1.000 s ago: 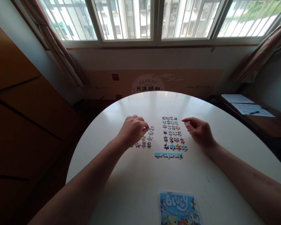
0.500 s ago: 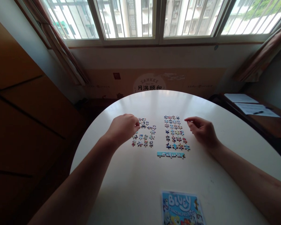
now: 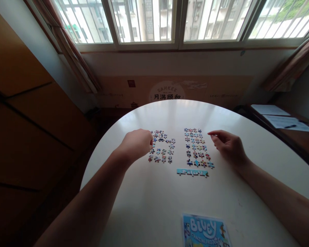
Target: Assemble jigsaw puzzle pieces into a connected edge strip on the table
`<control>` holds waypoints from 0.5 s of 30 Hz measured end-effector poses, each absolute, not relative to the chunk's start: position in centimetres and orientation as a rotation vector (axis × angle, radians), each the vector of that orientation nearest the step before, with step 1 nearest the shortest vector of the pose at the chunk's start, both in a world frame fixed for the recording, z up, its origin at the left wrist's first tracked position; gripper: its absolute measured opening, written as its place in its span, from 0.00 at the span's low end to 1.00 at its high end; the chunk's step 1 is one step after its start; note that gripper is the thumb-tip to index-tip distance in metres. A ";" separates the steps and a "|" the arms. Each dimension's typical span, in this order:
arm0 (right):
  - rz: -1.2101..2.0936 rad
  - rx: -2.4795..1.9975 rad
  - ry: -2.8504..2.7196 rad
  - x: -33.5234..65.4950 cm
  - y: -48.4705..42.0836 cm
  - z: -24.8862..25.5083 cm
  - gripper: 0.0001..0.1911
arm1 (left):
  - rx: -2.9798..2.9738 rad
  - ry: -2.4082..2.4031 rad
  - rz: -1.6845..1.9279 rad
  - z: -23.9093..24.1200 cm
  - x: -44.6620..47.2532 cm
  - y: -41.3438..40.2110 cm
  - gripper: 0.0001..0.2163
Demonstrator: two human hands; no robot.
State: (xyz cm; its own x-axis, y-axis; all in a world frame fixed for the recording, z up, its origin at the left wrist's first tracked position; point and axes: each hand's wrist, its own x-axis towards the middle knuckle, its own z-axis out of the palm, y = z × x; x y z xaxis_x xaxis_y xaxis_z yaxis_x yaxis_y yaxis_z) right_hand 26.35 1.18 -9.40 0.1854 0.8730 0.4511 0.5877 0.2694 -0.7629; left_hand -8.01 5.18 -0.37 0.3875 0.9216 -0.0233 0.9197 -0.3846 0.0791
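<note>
Evidently only a little had been joined: we saw one blue strip (image 3: 193, 172), apparently several pieces linked, lying on the near side of the right group of puzzle pieces (image 3: 202, 154). That group lay loose in rows, and so did the left group of pieces (image 3: 170, 159), so most of the joining, we judged, was left. Our left hand (image 3: 137, 142) was curled at the left edge of its group; its fingertips were hidden, so we could not tell whether it gripped a piece. Our right hand (image 3: 228, 144) hung just right of the other rows, finger and thumb drawn together; whether anything was pinched there we could not make out.

All this lay on a round white table (image 3: 144, 206), with a Bluey picture sheet (image 3: 206, 231) at the near edge of our view. Beyond stood a barred window (image 3: 180, 24) between curtains (image 3: 69, 55); far right, papers (image 3: 288, 122) lay on a dark side table (image 3: 305, 139).
</note>
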 end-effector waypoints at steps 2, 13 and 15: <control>0.335 -1.421 -1.514 26.4 1.2 -9.4 0.17 | 2.532 1.661 0.064 -0.4 -7.9 5.1 0.06; 0.337 -1.429 -1.511 26.4 1.1 -9.4 0.14 | 2.488 1.477 -0.150 0.5 -7.1 3.8 0.10; 0.336 -1.430 -1.517 26.4 1.2 -9.4 0.14 | 2.491 1.486 -0.167 0.6 -7.2 3.7 0.10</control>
State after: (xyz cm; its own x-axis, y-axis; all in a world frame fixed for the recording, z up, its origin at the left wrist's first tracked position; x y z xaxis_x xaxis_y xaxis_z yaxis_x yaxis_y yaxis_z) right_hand 26.44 1.17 -9.45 0.1802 0.8735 0.4523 0.6005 0.2666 -0.7539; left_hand -7.19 3.75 0.59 0.4777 0.8513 -0.2171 0.8783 -0.4563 0.1431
